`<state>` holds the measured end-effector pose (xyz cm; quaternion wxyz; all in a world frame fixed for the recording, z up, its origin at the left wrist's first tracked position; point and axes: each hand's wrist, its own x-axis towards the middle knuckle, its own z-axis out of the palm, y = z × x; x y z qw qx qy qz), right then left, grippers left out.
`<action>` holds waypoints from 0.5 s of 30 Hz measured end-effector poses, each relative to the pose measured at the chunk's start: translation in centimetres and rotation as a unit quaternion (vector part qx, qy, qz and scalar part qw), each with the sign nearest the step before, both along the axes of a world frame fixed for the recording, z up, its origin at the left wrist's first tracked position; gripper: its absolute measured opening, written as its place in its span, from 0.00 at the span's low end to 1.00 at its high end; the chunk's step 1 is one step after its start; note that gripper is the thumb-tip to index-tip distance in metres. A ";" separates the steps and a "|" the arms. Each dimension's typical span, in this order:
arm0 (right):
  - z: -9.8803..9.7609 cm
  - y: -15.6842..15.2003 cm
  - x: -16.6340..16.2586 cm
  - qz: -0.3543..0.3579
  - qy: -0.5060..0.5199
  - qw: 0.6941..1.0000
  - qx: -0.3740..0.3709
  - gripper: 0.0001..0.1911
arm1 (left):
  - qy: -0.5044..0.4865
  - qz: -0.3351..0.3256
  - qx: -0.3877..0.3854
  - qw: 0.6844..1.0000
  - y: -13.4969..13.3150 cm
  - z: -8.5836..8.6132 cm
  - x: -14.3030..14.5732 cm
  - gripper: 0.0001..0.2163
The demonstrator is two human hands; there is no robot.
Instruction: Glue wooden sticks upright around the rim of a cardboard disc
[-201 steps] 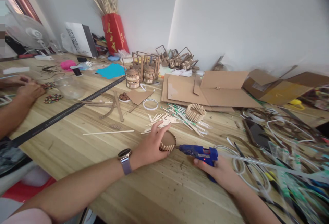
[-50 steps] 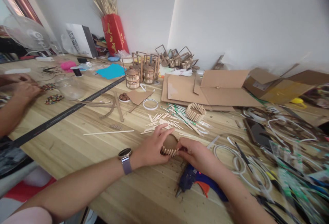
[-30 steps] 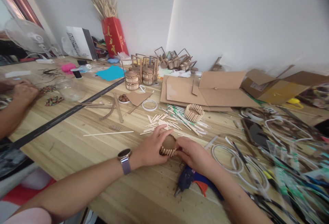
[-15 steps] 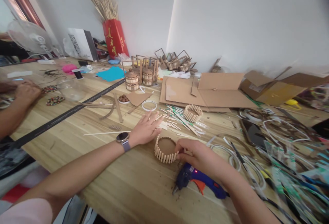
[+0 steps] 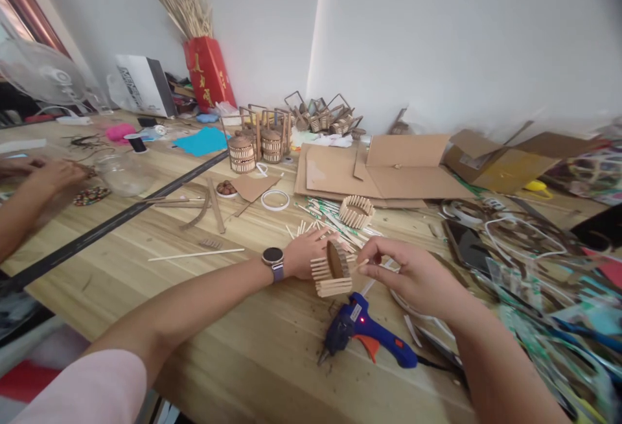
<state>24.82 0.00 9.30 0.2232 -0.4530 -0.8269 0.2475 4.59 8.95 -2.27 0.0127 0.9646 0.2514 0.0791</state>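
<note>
A small round basket point(image 5: 326, 273) made of short wooden sticks around a brown cardboard disc stands tipped on its side. My right hand point(image 5: 413, 276) pinches a thin stick at the basket's right rim with thumb and forefinger. My left hand point(image 5: 305, 250), a watch on its wrist, lies just behind the basket's left side. Its fingers stretch out over the pile of loose sticks point(image 5: 321, 224). A blue glue gun point(image 5: 365, 334) with an orange trigger lies on the wooden table point(image 5: 160, 281) just in front of the basket.
A second stick ring point(image 5: 356, 211) sits beyond the pile, with flat cardboard point(image 5: 379, 174) behind it. Finished baskets point(image 5: 253, 145), a red vase point(image 5: 208, 74) and a long black strip point(image 5: 111, 223) lie further off. White rings and wires point(image 5: 525, 242) crowd the right. Another person's hands point(image 5: 48, 174) work at far left.
The basket has been tipped from flat onto its side and moved slightly right. My left hand left the basket for the stick pile; half a second earlier it lay flat there.
</note>
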 end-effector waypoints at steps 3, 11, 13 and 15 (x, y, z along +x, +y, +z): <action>-0.5 0.3 0.3 -0.006 -0.016 1.000 -0.017 0.07 | -0.012 0.006 -0.016 1.000 0.5 0.5 -0.4 0.24; -3.2 1.6 -1.3 -0.006 -0.023 0.999 -0.049 0.05 | -0.240 0.120 -0.090 0.959 0.6 2.2 -4.2 0.15; -3.9 1.8 -1.5 -0.011 -0.027 0.998 -0.054 0.04 | -0.268 0.146 -0.095 0.948 -0.4 2.3 -4.4 0.15; -4.4 1.9 -1.5 -0.015 -0.029 0.998 -0.057 0.04 | -0.300 0.180 -0.097 0.932 -1.8 2.6 -4.6 0.17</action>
